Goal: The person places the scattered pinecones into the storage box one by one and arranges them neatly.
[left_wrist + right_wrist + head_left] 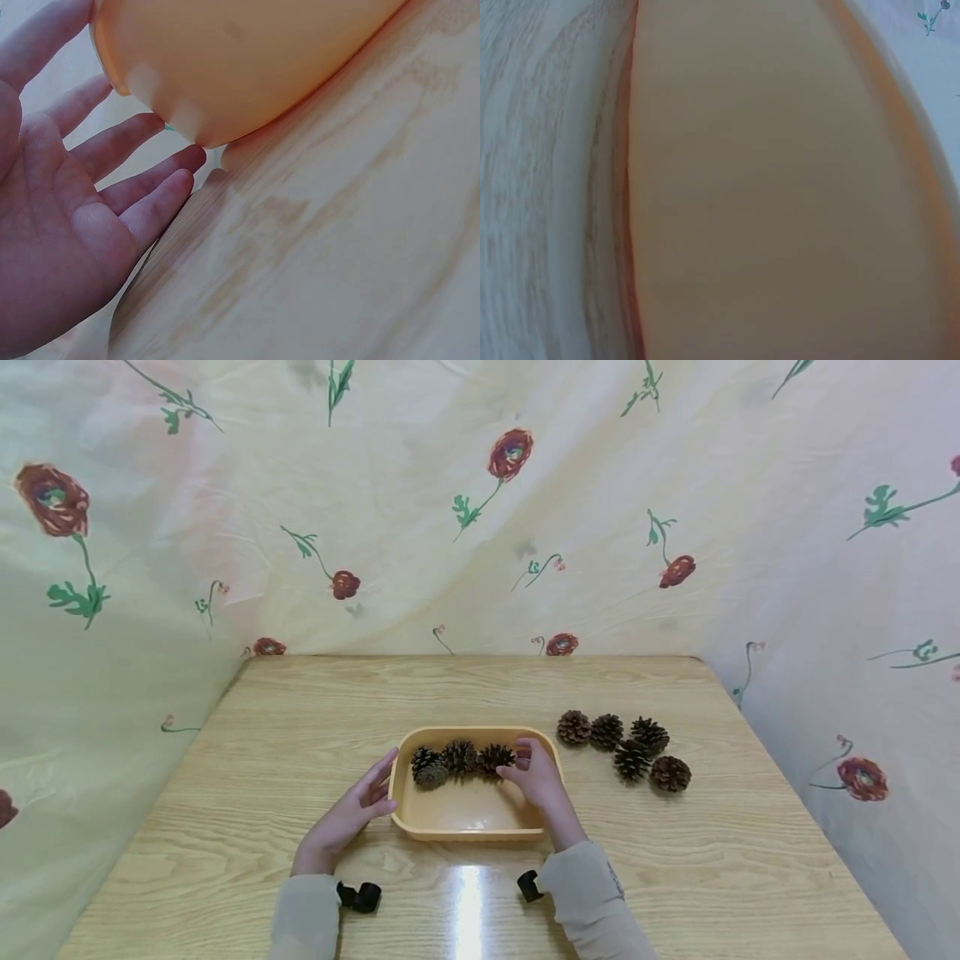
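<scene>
A yellow-orange plastic tray (472, 836) with rounded corners stands on the wooden table. Inside, several brown pine cones (460, 758) lie in a row along its far side. My right hand (538, 777) reaches over the tray's right wall, its thumb and bent fingers around the right side of the rightmost pine cone (493, 761). At the left wall is my left hand (352, 812), fingers spread and loosely bent, fingertips right at the rim. In the left wrist view the tray wall (225, 67) is beside those fingertips. The tray's outer wall (780, 187) fills the right wrist view, hiding the right hand.
To the right of the tray, several more pine cones (632, 760) lie grouped on the table (300, 710). A floral cloth (420, 527) hangs behind the table and along both sides. A black wrist camera (362, 897) shows at the left sleeve, another (529, 886) at the right.
</scene>
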Available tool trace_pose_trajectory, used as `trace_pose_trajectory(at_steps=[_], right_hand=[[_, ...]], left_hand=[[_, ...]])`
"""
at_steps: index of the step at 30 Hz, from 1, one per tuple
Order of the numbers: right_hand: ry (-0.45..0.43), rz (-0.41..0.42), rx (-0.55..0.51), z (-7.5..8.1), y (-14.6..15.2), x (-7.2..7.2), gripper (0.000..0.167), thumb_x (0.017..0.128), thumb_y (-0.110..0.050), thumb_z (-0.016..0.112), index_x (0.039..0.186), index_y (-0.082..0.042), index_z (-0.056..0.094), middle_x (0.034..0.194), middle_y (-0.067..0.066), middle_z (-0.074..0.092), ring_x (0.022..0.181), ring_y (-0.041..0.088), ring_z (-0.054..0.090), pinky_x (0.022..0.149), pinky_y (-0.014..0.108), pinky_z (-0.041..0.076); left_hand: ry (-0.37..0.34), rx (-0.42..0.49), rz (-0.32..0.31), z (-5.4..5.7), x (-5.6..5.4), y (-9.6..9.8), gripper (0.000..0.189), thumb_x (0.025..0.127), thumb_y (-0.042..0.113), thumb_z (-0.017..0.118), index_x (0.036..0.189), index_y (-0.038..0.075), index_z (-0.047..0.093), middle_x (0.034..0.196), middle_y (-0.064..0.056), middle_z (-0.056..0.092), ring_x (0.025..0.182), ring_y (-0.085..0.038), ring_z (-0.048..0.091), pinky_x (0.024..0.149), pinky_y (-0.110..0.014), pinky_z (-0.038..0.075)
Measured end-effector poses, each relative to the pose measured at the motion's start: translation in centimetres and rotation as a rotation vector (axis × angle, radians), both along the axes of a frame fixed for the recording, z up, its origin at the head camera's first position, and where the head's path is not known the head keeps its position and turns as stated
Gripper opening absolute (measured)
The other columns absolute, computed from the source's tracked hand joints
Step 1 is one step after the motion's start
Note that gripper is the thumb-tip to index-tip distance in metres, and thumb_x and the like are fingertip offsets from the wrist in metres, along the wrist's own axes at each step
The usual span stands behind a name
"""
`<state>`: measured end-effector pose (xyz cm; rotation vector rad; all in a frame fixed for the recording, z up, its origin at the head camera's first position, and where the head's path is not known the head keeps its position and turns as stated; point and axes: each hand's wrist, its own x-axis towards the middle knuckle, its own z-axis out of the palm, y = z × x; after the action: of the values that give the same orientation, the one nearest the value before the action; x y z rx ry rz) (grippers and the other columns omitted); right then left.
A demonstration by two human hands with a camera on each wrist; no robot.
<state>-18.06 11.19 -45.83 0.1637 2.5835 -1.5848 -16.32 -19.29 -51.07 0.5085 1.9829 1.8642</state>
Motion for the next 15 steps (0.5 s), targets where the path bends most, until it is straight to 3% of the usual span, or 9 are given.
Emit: trace_pose_trajectory(at_steps=[5,12,15], right_hand=[[0.023,0.009,-0.028,0.4,0.4,0.3,0.062,0.086,-0.007,0.069,0.139,0.005,0.039,0.141,0.028,0.046,0.131,0.044,0.046,0.111,0.05,0.04],[0.043,0.045,-0.069,0.5,0.9,0.8,0.062,0.089,-0.007,0.067,0.142,0.004,0.036,0.145,0.031,0.04,0.135,0.045,0.04,0.113,0.049,0.038],[0.053,0.055,-0.094,0.7,1.1,1.0,0.062,0.09,-0.007,0.066,0.142,0.004,0.035,0.146,0.031,0.039,0.137,0.044,0.038,0.113,0.049,0.037]], left_hand=[[-0.028,0.003,0.013,0.2,0.1,-0.1,0.078,0.097,0.009,0.056,0.157,0.024,0.01,0.164,-0.014,0.005,0.146,-0.041,0.021,0.119,-0.053,0.018],[-0.025,-0.004,0.019,0.1,0.1,-0.1,0.078,0.097,0.011,0.057,0.157,0.025,0.011,0.164,-0.014,0.006,0.147,-0.042,0.02,0.119,-0.051,0.021],[-0.028,0.008,0.02,0.0,0.1,-0.2,0.078,0.096,0.011,0.058,0.157,0.025,0.012,0.164,-0.015,0.006,0.147,-0.042,0.019,0.119,-0.056,0.018]])
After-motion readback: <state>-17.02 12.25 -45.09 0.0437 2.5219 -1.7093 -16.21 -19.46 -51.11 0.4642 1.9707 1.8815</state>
